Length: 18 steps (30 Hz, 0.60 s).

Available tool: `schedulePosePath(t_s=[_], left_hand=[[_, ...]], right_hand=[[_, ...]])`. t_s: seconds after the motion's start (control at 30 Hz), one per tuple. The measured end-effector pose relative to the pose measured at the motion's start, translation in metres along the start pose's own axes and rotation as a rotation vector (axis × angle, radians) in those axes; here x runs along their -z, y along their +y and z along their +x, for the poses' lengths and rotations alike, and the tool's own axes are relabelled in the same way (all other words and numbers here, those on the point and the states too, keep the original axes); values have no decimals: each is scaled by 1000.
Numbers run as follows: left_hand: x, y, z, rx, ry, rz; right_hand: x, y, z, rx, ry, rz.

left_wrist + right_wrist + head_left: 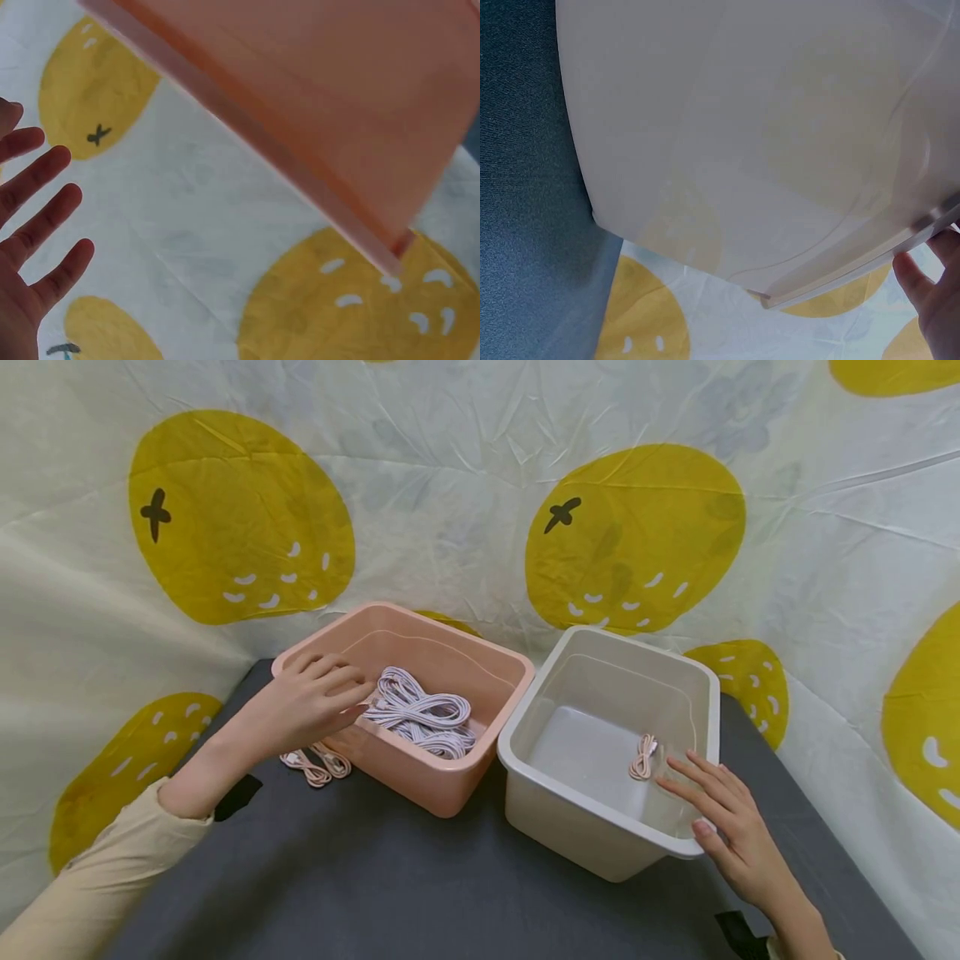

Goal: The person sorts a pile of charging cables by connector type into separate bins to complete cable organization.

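Pile of white coiled cables point(422, 714) lies in the pink bin point(450, 781), far-left of the worktop point(390, 885); the left hand point(311, 697) reaches over the bin's left rim, fingers loosely extended with tips at the left edge of the pile, holding nothing as far as the head view shows. In the left wrist view the left hand's fingers point(41, 206) are spread straight and apart, nothing between them. Cables look light, soft and floppy, each bundled in a figure-eight loop; likely to tangle and drag neighbours, so best pinched at the tied middle of one bundle, not a loose loop. One small pink coiled cable point(643, 757) lies in the white bin point(600, 839), near-right part of its floor. The right hand point(723, 827) rests flat on the white bin's near-right rim, fingers straight and slightly fanned, pointing in toward that cable but not touching it; the right wrist view shows only a fingertip at the rim. Two more pink coiled cables point(315, 766) lie on the worktop just left of the pink bin, under the left wrist. The bins stand side by side, nearly touching. Yellow-fruit cloth point(630, 535) hangs behind.
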<state>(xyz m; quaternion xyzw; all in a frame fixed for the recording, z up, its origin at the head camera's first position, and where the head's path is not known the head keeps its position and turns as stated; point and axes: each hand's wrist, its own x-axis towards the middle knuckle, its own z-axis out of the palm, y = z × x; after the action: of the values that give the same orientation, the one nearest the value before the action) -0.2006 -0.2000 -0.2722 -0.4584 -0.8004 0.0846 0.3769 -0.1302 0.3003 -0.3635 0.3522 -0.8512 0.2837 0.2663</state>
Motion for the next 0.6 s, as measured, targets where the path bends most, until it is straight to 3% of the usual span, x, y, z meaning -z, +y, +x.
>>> schedulePosePath(t_s=[0.27, 0.6], left_hand=[[-1, -10, -35, 86, 59, -52], [-8, -25, -80, 119, 86, 10]], right_hand=[[0, -1, 1, -5, -6, -4], [0, -2, 1, -11, -11, -8]])
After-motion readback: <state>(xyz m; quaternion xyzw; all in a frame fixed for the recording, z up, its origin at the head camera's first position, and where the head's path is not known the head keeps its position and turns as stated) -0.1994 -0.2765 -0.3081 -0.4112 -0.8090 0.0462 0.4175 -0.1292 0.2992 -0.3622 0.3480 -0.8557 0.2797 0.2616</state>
